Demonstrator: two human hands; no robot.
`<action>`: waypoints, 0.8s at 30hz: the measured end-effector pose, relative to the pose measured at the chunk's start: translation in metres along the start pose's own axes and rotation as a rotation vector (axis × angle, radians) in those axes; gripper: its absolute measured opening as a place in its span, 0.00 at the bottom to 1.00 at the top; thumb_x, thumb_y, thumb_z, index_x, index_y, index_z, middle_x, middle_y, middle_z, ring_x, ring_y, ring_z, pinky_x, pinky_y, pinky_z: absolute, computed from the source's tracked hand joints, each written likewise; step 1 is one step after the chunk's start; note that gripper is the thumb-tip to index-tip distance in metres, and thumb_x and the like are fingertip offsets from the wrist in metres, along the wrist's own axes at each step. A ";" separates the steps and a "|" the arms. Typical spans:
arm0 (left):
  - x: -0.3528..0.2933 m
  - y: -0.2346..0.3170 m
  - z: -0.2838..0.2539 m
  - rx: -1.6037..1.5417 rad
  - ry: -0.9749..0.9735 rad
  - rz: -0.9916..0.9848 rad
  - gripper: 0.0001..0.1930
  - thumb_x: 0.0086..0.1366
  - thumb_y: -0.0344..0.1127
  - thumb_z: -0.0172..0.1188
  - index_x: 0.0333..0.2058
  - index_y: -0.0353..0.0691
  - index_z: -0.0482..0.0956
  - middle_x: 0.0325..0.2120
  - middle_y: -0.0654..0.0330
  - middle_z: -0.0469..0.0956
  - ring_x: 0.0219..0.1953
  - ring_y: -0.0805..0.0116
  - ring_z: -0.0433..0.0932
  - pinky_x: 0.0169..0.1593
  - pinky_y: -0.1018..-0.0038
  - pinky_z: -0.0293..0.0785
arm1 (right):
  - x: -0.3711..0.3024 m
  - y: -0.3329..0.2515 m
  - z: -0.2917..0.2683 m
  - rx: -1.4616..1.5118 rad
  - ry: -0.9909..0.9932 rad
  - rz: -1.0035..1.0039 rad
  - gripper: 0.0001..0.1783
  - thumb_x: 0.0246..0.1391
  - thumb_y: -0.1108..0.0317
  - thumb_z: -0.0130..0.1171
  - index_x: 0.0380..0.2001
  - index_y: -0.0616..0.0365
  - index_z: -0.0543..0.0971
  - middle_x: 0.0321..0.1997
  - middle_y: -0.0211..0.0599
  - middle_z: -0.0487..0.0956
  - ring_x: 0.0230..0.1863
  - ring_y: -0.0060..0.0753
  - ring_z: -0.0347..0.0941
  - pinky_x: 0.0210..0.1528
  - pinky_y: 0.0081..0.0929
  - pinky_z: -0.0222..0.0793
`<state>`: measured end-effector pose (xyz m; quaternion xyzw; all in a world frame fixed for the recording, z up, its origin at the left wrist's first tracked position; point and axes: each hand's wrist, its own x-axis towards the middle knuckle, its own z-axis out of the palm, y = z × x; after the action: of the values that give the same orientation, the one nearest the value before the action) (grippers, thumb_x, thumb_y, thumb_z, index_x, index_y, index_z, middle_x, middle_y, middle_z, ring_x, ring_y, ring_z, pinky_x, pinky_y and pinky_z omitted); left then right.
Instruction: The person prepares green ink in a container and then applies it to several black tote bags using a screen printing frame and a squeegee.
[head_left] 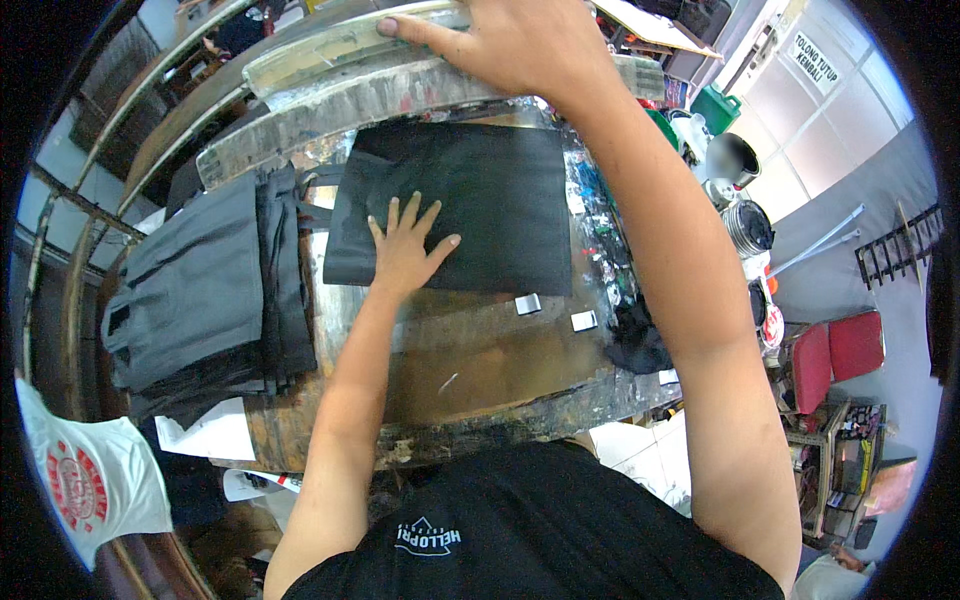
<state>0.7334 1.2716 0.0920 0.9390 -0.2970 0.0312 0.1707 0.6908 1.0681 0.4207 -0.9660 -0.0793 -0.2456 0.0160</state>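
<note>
My left hand (405, 245) lies flat with spread fingers on a black fabric bag (490, 205). The bag is laid out on a paint-stained worktable (480, 350), its handles toward the left. At the far side, my right hand (510, 45) is on the pale upper edge of a stained frame (340, 65), which looks like a printing screen raised off the table. Its thumb stretches left along the edge; the other fingers are cut off by the picture's top. To the left of the bag is a pile of similar black bags (200, 280).
Two small white pieces (584, 320) lie near the bag's front edge. A dark crumpled cloth (640, 335) is at the table's right. Beyond stand paint cans (747, 228), a green container (715, 108) and a red chair (830, 360). Metal rails (90, 205) run along the left.
</note>
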 end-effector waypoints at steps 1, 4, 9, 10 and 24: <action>-0.012 -0.002 0.010 0.057 -0.008 -0.002 0.45 0.66 0.74 0.50 0.73 0.51 0.63 0.75 0.48 0.53 0.77 0.37 0.44 0.73 0.29 0.33 | 0.001 -0.003 -0.003 0.002 0.011 -0.001 0.47 0.63 0.19 0.31 0.23 0.54 0.73 0.22 0.29 0.71 0.25 0.25 0.66 0.31 0.32 0.66; -0.022 0.011 0.023 0.148 -0.026 -0.044 0.46 0.67 0.76 0.45 0.74 0.53 0.59 0.77 0.49 0.49 0.78 0.37 0.41 0.72 0.28 0.31 | 0.001 -0.004 -0.010 -0.013 -0.020 0.016 0.47 0.63 0.19 0.31 0.24 0.54 0.74 0.23 0.30 0.72 0.27 0.26 0.67 0.33 0.32 0.68; -0.021 0.040 0.033 0.139 -0.044 -0.253 0.48 0.67 0.77 0.43 0.76 0.52 0.55 0.78 0.48 0.45 0.78 0.36 0.41 0.71 0.27 0.29 | -0.004 -0.007 -0.015 0.030 -0.058 -0.002 0.47 0.63 0.19 0.32 0.26 0.55 0.75 0.24 0.31 0.73 0.27 0.26 0.67 0.31 0.31 0.68; -0.024 0.044 0.033 0.148 -0.034 -0.267 0.47 0.67 0.77 0.44 0.75 0.51 0.56 0.77 0.48 0.46 0.78 0.36 0.41 0.71 0.27 0.30 | -0.003 -0.008 -0.015 0.033 -0.073 -0.008 0.47 0.63 0.19 0.32 0.26 0.55 0.75 0.24 0.31 0.73 0.27 0.26 0.67 0.30 0.31 0.67; -0.008 -0.122 -0.050 -0.017 0.343 -0.859 0.35 0.60 0.60 0.69 0.39 0.22 0.82 0.43 0.34 0.82 0.46 0.35 0.82 0.54 0.53 0.78 | 0.005 -0.006 -0.008 -0.020 -0.032 0.073 0.44 0.64 0.20 0.33 0.24 0.52 0.72 0.21 0.26 0.67 0.24 0.23 0.63 0.24 0.26 0.62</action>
<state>0.7984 1.3860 0.1012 0.9568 0.1512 0.1102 0.2226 0.6906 1.0741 0.4299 -0.9722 -0.0420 -0.2301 0.0138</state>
